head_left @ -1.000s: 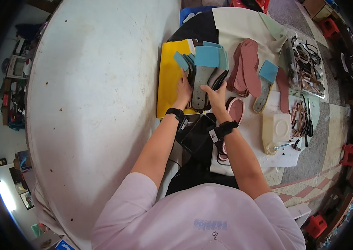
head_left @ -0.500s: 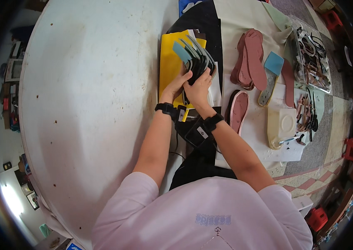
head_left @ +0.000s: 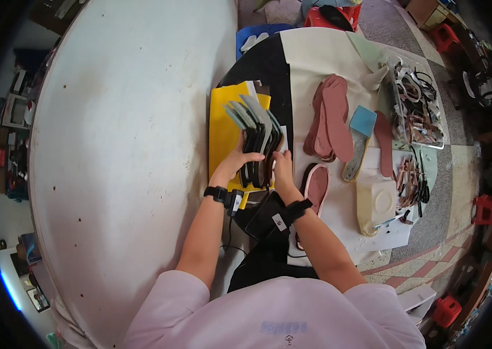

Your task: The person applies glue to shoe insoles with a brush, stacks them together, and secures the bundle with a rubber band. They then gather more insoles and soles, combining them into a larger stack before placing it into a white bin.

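Note:
A bundle of curved insole-like pieces [head_left: 251, 152], black with grey-green tips, stands on edge over a yellow sheet [head_left: 219, 122]. My left hand [head_left: 235, 165] grips the bundle from the left, its thumb across the front and its other fingers mostly hidden behind. At the bundle's right side is my right hand [head_left: 282, 168], with fingers closed against the outermost brown-edged piece. Both wrists wear black straps with small boxes. Right of my right hand lies a pink-lined sole [head_left: 317, 189] with a pale rim.
Reddish-pink soles [head_left: 334, 119] are piled to the right, near a sole with a blue patch [head_left: 363, 121]. A translucent container [head_left: 375, 203] stands nearer me, with a brush across it. Farther right are a clear bin of straps [head_left: 417, 110] and loose straps. A white wall-like surface [head_left: 135, 145] borders the left.
The view has shifted, so the table sits lower in it. My right hand has gone from around the bundle to its right edge, and the pieces look more spread.

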